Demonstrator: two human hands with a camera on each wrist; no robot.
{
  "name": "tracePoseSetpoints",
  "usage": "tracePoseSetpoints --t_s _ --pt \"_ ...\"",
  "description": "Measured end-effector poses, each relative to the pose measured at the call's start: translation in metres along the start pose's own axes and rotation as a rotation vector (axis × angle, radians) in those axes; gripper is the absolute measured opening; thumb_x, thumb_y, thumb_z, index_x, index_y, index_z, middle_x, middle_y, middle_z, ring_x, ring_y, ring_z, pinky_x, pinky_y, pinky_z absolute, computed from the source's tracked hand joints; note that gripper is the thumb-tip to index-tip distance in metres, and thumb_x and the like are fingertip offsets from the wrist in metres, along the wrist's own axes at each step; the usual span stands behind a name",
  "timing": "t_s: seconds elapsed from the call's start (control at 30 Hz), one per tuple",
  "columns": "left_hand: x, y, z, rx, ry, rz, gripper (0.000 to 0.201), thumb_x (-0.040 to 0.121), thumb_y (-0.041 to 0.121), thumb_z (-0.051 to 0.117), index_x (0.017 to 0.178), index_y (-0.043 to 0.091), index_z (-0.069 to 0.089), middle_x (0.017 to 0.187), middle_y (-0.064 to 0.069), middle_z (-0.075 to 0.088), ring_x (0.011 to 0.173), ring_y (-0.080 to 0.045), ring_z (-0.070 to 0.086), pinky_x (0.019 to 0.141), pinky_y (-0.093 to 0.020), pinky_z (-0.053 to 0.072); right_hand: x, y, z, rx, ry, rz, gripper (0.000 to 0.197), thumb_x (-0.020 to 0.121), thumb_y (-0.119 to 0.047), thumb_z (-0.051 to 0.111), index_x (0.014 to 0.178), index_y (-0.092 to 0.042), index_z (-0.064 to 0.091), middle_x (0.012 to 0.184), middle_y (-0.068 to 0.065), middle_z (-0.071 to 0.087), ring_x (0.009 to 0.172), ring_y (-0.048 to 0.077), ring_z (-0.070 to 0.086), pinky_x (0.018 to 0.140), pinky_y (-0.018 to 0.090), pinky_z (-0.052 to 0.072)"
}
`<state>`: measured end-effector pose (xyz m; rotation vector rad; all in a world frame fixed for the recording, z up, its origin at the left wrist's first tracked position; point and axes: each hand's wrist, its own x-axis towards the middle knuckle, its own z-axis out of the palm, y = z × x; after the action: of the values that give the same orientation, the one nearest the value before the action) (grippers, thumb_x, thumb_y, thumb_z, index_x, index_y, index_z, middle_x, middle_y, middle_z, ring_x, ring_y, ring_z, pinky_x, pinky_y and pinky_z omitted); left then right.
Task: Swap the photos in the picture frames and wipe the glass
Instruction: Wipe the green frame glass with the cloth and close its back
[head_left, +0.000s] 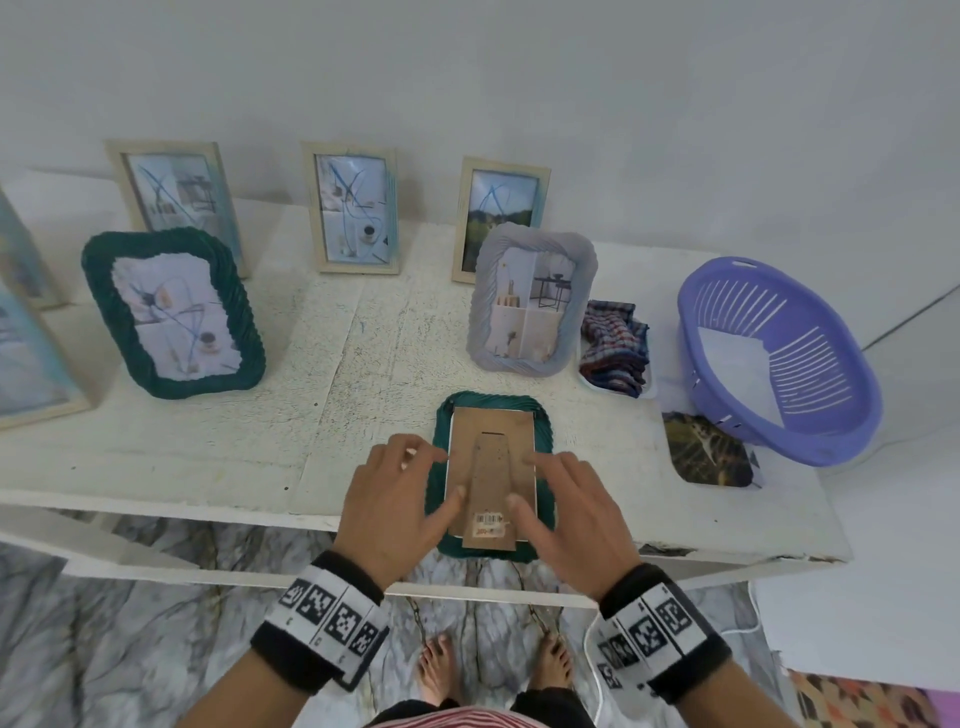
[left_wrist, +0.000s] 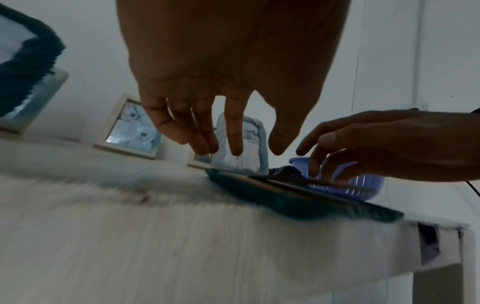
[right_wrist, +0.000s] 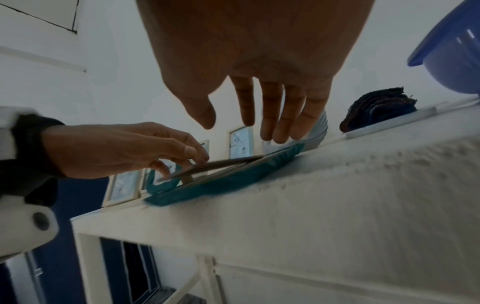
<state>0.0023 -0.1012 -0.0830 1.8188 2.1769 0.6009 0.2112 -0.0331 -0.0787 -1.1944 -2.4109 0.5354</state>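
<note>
A green woven frame (head_left: 543, 415) lies face down at the table's front edge, its brown cardboard backing and stand (head_left: 493, 467) facing up. My left hand (head_left: 410, 483) has its fingertips on the frame's left rim and its thumb against the stand's edge. My right hand (head_left: 561, 493) touches the backing's right side with straight fingers. In the left wrist view, my left hand's fingers (left_wrist: 233, 133) hang over the frame (left_wrist: 298, 203). In the right wrist view, the stand (right_wrist: 221, 164) is slightly raised off the frame (right_wrist: 228, 183). A checked cloth (head_left: 615, 348) lies folded on a small white tray.
A second green frame (head_left: 171, 312) stands at the left and a grey frame (head_left: 530, 301) behind the work spot. Three beige frames (head_left: 353, 208) line the wall. A purple basket (head_left: 779, 358) sits at the right, with a loose landscape photo (head_left: 709, 452) beside it.
</note>
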Motion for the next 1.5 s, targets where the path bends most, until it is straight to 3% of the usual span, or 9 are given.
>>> tracePoseSetpoints --t_s 0.1,0.2,0.43,0.6,0.8,1.03,1.13,1.27,1.5 --pt "0.022 0.015 -0.004 0.078 -0.147 0.016 0.064 0.082 0.067 0.031 0.132 0.033 0.052 0.140 -0.001 0.045 0.119 -0.024 0.047 0.090 -0.041 0.045 0.028 0.012 -0.002 -0.068 -0.002 0.113 0.050 0.092 -0.043 0.052 0.131 -0.012 0.053 0.106 0.007 0.055 0.093 0.026 0.050 0.080 0.038 0.047" --pt "0.033 0.024 0.000 0.190 -0.280 0.031 0.059 0.086 0.067 0.037 0.139 0.040 0.040 0.154 0.000 0.029 0.133 -0.025 0.034 0.102 -0.043 0.036 0.047 0.021 -0.002 -0.146 -0.078 0.181 0.048 0.095 -0.036 0.054 0.135 -0.008 0.051 0.110 0.014 0.055 0.097 0.034 0.048 0.088 0.044 0.044" --pt "0.034 0.027 0.007 0.284 -0.289 0.037 0.057 0.089 0.065 0.042 0.139 0.039 0.036 0.155 -0.002 0.030 0.135 -0.027 0.029 0.101 -0.044 0.034 0.054 0.024 0.003 -0.143 -0.187 0.234 0.042 0.094 -0.029 0.049 0.131 -0.009 0.053 0.113 0.011 0.051 0.100 0.030 0.046 0.088 0.042 0.043" --pt "0.035 0.027 0.007 0.280 -0.291 0.026 0.056 0.089 0.066 0.042 0.138 0.040 0.036 0.156 -0.001 0.029 0.137 -0.028 0.027 0.103 -0.044 0.033 0.056 0.030 -0.001 0.091 -0.232 0.347 0.044 0.095 -0.021 0.049 0.140 -0.023 0.049 0.116 0.004 0.046 0.110 0.024 0.041 0.099 0.039 0.036" --pt "0.037 0.026 0.007 0.277 -0.288 0.020 0.057 0.087 0.067 0.043 0.138 0.041 0.037 0.155 0.002 0.030 0.137 -0.026 0.027 0.103 -0.044 0.033 0.056 0.032 0.000 0.077 -0.214 0.334 0.043 0.094 -0.018 0.049 0.137 -0.023 0.051 0.114 0.003 0.047 0.107 0.023 0.042 0.095 0.037 0.037" --pt "0.038 0.018 0.006 0.199 -0.280 0.028 0.057 0.086 0.068 0.047 0.138 0.045 0.039 0.152 0.005 0.033 0.135 -0.023 0.027 0.102 -0.042 0.035 0.048 0.014 0.000 -0.088 -0.238 0.269 0.054 0.089 -0.050 0.050 0.139 -0.034 0.040 0.118 0.004 0.043 0.106 0.024 0.042 0.091 0.039 0.043" --pt "0.042 0.008 0.003 0.099 -0.309 0.047 0.061 0.085 0.071 0.038 0.138 0.043 0.043 0.150 0.006 0.036 0.134 -0.020 0.028 0.102 -0.040 0.040 0.041 0.006 0.004 -0.167 -0.249 0.251 0.061 0.079 -0.065 0.037 0.136 -0.042 0.041 0.126 0.006 0.042 0.111 0.026 0.040 0.091 0.040 0.043" --pt "0.050 -0.004 0.000 -0.176 -0.240 -0.063 0.072 0.081 0.066 0.035 0.139 0.026 0.049 0.140 0.003 0.041 0.126 -0.016 0.037 0.101 -0.034 0.040 0.038 0.006 0.009 -0.254 -0.252 0.254 0.066 0.077 -0.068 0.030 0.137 -0.043 0.040 0.131 0.005 0.041 0.115 0.025 0.039 0.093 0.038 0.041" --pt "0.060 -0.015 0.002 -0.121 -0.317 -0.085 0.092 0.074 0.074 0.025 0.150 0.024 0.033 0.131 -0.004 0.044 0.120 -0.021 0.044 0.100 -0.035 0.041 0.039 0.005 0.010 -0.251 -0.241 0.251 0.066 0.076 -0.068 0.032 0.135 -0.040 0.042 0.129 0.009 0.043 0.113 0.027 0.041 0.091 0.041 0.043"
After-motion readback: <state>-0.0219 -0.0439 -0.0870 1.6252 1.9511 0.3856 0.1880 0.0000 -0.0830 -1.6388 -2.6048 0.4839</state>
